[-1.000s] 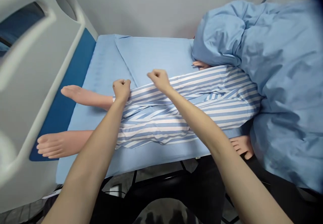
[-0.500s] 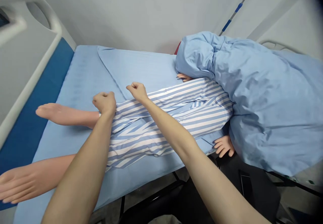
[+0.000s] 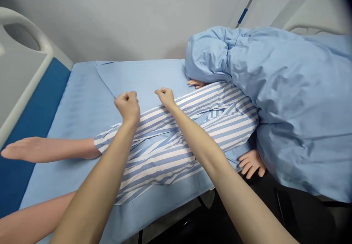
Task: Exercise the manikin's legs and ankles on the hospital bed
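Where the bed ends, well to the left of both hands, stands a pale footboard (image 3: 16, 71) with a blue panel (image 3: 38, 101) along its lower part. Left of the left hand and lower than it, a bare far foot (image 3: 23, 149) points toward that panel, while a bare near shin (image 3: 35, 214) runs out beneath the left forearm. The left hand (image 3: 128, 106) is curled into a tight fist above the far trouser leg, and whether it touches the cloth I cannot tell. Below and between the hands lie blue-and-white striped trousers (image 3: 162, 159), worn on two outstretched legs and crossed by both forearms. The right hand (image 3: 166, 97), also a narrow fist, is at the trousers' far edge, with the blue sheet (image 3: 143, 73) beyond it. Right of this hand, the wearer's far hand (image 3: 196, 84) shows under a bunched blue quilt (image 3: 297, 97), a pole (image 3: 243, 15) rising behind. Lower right, the wearer's near hand (image 3: 252, 163) lies spread at the bed's edge, above a black surface (image 3: 313, 214).
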A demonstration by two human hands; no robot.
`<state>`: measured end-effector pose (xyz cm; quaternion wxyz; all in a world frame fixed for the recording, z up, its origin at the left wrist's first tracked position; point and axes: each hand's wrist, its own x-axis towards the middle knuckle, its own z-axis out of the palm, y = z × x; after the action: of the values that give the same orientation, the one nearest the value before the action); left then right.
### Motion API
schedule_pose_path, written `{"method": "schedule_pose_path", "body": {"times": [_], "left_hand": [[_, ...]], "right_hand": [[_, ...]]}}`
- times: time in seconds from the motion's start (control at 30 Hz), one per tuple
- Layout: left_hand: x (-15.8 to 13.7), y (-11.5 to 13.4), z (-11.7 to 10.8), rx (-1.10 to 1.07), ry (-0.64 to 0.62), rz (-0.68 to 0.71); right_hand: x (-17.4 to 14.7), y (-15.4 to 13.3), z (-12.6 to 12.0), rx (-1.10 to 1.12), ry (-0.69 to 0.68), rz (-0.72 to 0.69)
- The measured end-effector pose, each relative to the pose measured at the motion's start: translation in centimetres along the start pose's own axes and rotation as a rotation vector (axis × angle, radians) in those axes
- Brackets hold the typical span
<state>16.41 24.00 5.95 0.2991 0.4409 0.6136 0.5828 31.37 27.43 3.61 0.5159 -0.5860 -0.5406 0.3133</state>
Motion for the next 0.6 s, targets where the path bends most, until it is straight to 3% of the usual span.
{"method": "schedule_pose_path", "body": {"times": [0.1,0.2,0.3,0.43,0.53,0.6], "left_hand": [[-1.6,-0.7,2.6,0.172,-0.103,-0.003],[-2.0,-1.0,3.5,0.346,-0.191,0.064],[-1.7,1.1,5.8,0.265,-0.276,0.096],[-3.0,4.0,13.1,0.061,-0.360,0.144],[-5.1,3.4,18.3,-0.010,-0.411,0.167],[-5.9,2.0,20.0,-0.021,-0.439,0.186]], "right_hand": [[2.3,-0.4,-3.3,-0.018,0.004,-0.081],[4.0,0.6,-8.1,-0.108,0.084,-0.122],[4.4,2.7,-11.0,-0.148,0.179,-0.123],[4.7,4.0,-11.1,-0.072,0.209,-0.119],[5.3,4.1,-11.7,-0.042,0.227,-0.112],[5.9,4.4,-13.3,-0.084,0.243,-0.144]]}}
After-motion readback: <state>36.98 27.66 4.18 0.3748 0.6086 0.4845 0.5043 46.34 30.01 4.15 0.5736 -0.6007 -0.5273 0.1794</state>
